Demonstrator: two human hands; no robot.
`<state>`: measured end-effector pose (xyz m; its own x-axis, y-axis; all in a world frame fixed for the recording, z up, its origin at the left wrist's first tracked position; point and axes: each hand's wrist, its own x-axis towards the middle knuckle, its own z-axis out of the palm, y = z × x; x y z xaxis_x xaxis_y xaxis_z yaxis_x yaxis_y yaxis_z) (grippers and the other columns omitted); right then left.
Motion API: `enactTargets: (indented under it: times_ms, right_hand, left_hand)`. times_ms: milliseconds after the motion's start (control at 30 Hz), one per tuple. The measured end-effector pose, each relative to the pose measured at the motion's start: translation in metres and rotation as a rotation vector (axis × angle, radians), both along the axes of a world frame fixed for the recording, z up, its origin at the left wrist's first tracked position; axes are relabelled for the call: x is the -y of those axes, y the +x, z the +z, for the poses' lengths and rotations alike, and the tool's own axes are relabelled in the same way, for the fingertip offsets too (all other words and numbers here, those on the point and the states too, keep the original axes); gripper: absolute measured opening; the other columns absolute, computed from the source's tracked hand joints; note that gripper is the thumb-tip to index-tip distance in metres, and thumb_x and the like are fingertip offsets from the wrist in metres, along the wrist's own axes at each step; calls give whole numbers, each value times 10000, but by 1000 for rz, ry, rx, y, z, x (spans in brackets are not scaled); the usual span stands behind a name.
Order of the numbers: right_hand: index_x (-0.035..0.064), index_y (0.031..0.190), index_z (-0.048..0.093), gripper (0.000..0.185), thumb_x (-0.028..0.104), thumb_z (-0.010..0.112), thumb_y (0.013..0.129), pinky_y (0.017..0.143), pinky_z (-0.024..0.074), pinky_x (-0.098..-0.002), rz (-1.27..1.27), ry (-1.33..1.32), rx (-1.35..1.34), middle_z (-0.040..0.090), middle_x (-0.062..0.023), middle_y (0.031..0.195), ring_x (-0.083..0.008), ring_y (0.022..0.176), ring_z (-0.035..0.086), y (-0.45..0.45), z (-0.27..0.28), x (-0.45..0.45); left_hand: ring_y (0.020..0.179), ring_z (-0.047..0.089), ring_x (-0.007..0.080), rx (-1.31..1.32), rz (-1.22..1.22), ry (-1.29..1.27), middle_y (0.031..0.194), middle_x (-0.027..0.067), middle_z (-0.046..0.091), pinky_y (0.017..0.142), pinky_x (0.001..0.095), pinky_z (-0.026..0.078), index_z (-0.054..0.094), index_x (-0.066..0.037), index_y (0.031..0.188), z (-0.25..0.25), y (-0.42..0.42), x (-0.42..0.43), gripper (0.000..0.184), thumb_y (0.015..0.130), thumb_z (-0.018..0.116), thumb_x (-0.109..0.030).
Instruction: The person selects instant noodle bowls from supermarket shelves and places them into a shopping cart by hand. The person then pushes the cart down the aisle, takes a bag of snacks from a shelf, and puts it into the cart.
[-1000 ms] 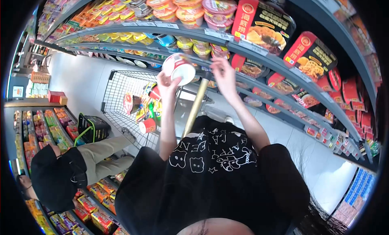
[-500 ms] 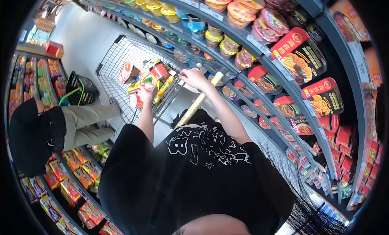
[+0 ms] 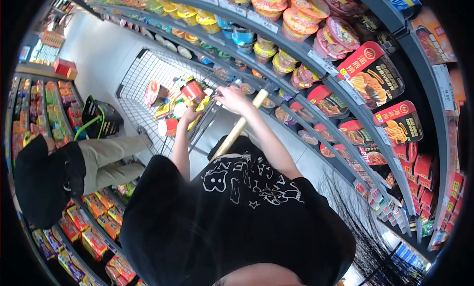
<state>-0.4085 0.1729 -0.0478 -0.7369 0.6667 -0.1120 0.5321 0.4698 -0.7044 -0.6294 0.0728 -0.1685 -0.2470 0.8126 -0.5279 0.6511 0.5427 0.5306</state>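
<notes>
My left hand is inside the shopping cart, low among the packaged food. Its fingers are partly lost against the packs, so I cannot tell whether it grips anything. Close by it are a round white-topped item and a red-and-white cup lying on its side. Just beyond lies a red tub among yellow packs; a noodle bowl leans farther left. My right hand has curled fingers on the cart's near upper edge, in front of the pale yellow handle bar.
Shelves of noodle cups and red boxed meals curve along the right. A person in a black top and tan trousers stands at left, near a dark basket with a green handle. Snack shelves line the left.
My left hand has shifted right among the packs, away from the red-and-white cup. My right hand stays at the cart's edge. The view has tilted slightly.
</notes>
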Motion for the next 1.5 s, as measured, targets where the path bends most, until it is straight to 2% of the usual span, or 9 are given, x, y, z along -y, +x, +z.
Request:
enactTargets:
  times_ms: [33, 200, 533, 700, 833, 933, 1033, 1200, 1500]
  right_hand:
    - [61, 998, 546, 296, 273, 562, 793, 789, 418, -399, -11, -28, -10, 618, -129, 884, -317, 900, 535, -2, 0, -1]
    - [60, 997, 538, 314, 282, 567, 777, 807, 403, -417, -68, 1, -79, 592, -170, 867, -334, 906, 526, -15, -12, -1]
    - [25, 968, 572, 224, 125, 515, 776, 727, 459, -387, -201, -72, -236, 611, -153, 873, -314, 858, 570, -27, 18, -15]
    - [47, 898, 591, 209, 104, 594, 697, 768, 434, -382, -667, 609, -474, 602, -128, 881, -300, 858, 559, 54, 122, -62]
    - [52, 938, 586, 370, 261, 667, 644, 750, 406, -398, -820, 1139, -126, 588, -113, 804, -280, 837, 535, 128, 195, -108]
    - [54, 995, 567, 546, 479, 630, 657, 814, 385, -455, -868, 903, 366, 617, -155, 840, -293, 915, 546, 144, 218, -128]
    - [59, 1080, 540, 710, 583, 620, 607, 876, 360, -466, -731, 695, 482, 619, -184, 883, -306, 973, 547, 141, 222, -148]
    - [102, 1268, 382, 939, 621, 636, 527, 919, 320, -486, -720, 676, 450, 573, -193, 1049, -302, 1031, 528, 129, 203, -176]
    - [168, 1347, 182, 990, 523, 662, 557, 937, 240, -530, -766, 891, 425, 577, -202, 1023, -330, 1042, 511, 126, 192, -183]
  left_hand:
    - [966, 553, 309, 53, 32, 108, 1043, 212, 566, 844, 361, 424, 483, 36, 1137, 6, 4, -4, 639, 683, 655, -379]
    - [947, 555, 189, 406, 65, 182, 978, 148, 594, 803, 262, 422, 440, 2, 1191, 97, 44, -13, 422, 842, 522, -220]
    - [863, 561, 390, -157, -146, 511, 968, 246, 565, 735, 433, 451, 341, -20, 1223, 107, 82, -31, 609, 720, 633, -202]
    - [874, 553, 403, -135, -138, 393, 1027, 241, 546, 751, 441, 441, 357, -39, 1204, 113, 69, -35, 565, 734, 621, -205]
    - [968, 519, 386, -212, -98, 338, 1064, 230, 527, 824, 460, 400, 368, -50, 1192, 120, 71, -40, 551, 734, 623, -221]
    - [1130, 403, 351, -449, -99, 339, 1165, 188, 460, 898, 500, 326, 358, -76, 1218, 115, 81, -35, 576, 734, 624, -239]
    - [1171, 357, 336, -305, -90, 805, 1190, 182, 434, 950, 474, 295, 403, -68, 1196, 130, 99, -46, 513, 734, 602, -168]
    - [1158, 387, 328, 367, -379, 939, 1155, 137, 485, 967, 379, 313, 513, -37, 1076, 158, 138, -51, 360, 721, 574, -41]
    - [1196, 360, 306, 192, -583, 879, 1032, 95, 582, 937, 381, 345, 576, -56, 992, 163, 142, -49, 273, 722, 571, -19]
